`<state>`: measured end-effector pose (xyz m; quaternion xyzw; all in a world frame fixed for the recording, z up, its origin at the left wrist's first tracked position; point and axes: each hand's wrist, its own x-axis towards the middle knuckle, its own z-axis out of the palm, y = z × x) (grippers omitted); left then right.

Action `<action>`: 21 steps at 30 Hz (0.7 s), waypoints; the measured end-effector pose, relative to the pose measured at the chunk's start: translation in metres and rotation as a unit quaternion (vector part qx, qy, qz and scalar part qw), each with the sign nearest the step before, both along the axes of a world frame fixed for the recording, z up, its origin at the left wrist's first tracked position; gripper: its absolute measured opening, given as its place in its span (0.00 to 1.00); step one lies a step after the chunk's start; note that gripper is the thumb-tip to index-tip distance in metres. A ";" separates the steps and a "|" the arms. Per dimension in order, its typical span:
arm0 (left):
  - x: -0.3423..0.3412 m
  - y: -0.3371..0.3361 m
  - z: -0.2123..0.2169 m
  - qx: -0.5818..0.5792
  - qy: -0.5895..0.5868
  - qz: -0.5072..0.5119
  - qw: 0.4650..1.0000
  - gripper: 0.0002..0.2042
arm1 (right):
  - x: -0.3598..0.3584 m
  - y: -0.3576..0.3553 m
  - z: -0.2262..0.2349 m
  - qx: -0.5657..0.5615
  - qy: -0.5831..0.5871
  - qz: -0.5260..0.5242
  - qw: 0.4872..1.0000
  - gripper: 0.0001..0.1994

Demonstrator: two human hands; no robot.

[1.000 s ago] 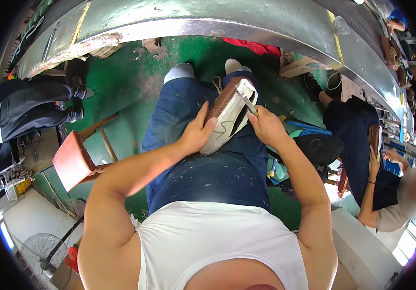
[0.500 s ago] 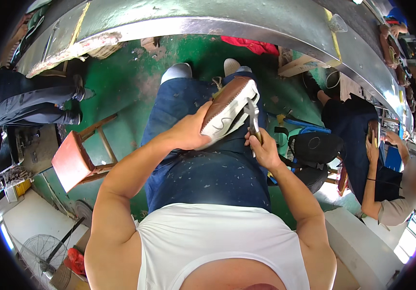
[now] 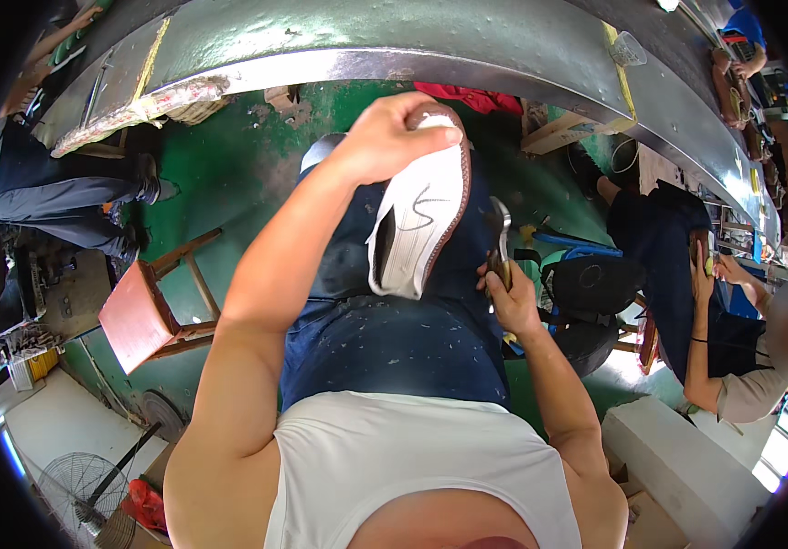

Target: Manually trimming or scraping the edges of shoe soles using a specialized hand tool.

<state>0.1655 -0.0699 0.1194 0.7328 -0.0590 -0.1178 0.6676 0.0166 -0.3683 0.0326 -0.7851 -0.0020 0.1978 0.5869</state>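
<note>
My left hand (image 3: 396, 137) grips a brown and white shoe (image 3: 430, 197) by its far end, thumb across the white face. The shoe is held above my lap, its white underside showing with a curved dark line drawn on it. Brown stitched edging runs down its right side, and a dark gap shows near its lower left. Beside the shoe on the right, my right hand (image 3: 509, 295) is closed around metal pincers (image 3: 503, 224), their head pointing away from me. Those pincers are apart from the shoe. My fingers partly hide their handles.
A long metal-edged bench (image 3: 321, 66) curves across the far side. To my left stands a wooden stool (image 3: 140, 316) with a reddish seat; a fan (image 3: 83, 489) is at lower left. At right, another person (image 3: 732, 361) sits working, near a black bag (image 3: 592, 285).
My left hand has moved away from me to the shoe's far end, and the shoe has turned so its white underside shows. The pincers have drawn away from the shoe, toward the right.
</note>
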 end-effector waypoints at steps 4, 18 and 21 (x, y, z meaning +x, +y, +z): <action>0.008 -0.024 -0.102 -0.001 0.304 0.031 0.952 0.28 | 0.019 0.001 0.037 -0.080 0.029 0.118 0.989 0.15; -0.092 -0.028 -0.154 -0.104 0.241 0.094 0.960 0.24 | 0.095 0.048 0.092 -0.304 -0.035 0.380 0.873 0.26; -0.094 -0.026 -0.137 -0.157 0.304 0.111 0.933 0.25 | 0.100 0.041 0.085 -0.268 0.035 0.409 0.872 0.21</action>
